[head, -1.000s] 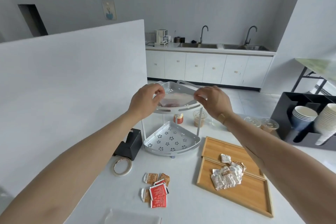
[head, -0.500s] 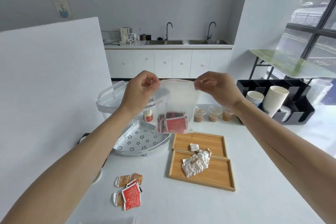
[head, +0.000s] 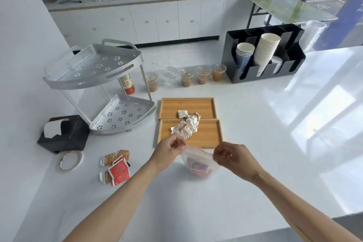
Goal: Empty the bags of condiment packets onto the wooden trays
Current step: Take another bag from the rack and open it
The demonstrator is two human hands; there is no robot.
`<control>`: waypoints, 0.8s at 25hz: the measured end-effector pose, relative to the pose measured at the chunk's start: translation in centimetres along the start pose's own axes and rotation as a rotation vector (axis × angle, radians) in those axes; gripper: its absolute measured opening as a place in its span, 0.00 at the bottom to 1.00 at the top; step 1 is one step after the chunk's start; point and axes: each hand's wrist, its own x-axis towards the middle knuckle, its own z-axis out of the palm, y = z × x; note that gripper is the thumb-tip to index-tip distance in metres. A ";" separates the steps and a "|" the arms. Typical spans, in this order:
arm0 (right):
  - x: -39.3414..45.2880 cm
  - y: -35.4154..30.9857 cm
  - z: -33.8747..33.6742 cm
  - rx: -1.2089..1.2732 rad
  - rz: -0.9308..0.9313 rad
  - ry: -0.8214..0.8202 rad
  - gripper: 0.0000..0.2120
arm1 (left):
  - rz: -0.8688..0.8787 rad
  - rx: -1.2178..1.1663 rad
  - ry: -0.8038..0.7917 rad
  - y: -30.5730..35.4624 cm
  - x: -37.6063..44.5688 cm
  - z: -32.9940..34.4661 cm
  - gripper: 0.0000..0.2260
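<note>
Lowered since half a second ago: clear zip-top plastic bag of red condiment packets (head: pixel 199 163), now just above white countertop (head: pixel 255 124), near front edge of nearer wooden tray (head: pixel 208 139). Pinched at upper corners by left hand (head: pixel 170 150) and right hand (head: pixel 233 158). White packets (head: pixel 185 127) heaped across both trays.

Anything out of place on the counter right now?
Yes: a loose pile of red and brown packets lies on the bare counter left of the wooden trays, and white packets straddle both trays.
</note>
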 end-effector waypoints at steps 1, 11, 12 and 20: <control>-0.5 0.6 0.6 0.004 0.002 0.019 0.05 | -0.010 0.008 0.000 -0.3 0.0 0.7 0.09; -1.1 0.4 4.9 -0.235 -0.164 0.342 0.06 | -0.280 -0.025 0.364 1.1 -1.2 3.9 0.09; -1.1 0.3 5.4 -0.270 -0.205 0.366 0.07 | -0.384 -0.081 0.258 1.4 -1.6 4.1 0.11; -1.0 -0.3 7.1 -0.363 -0.294 0.353 0.07 | -0.545 -0.159 0.106 2.3 -2.5 3.8 0.05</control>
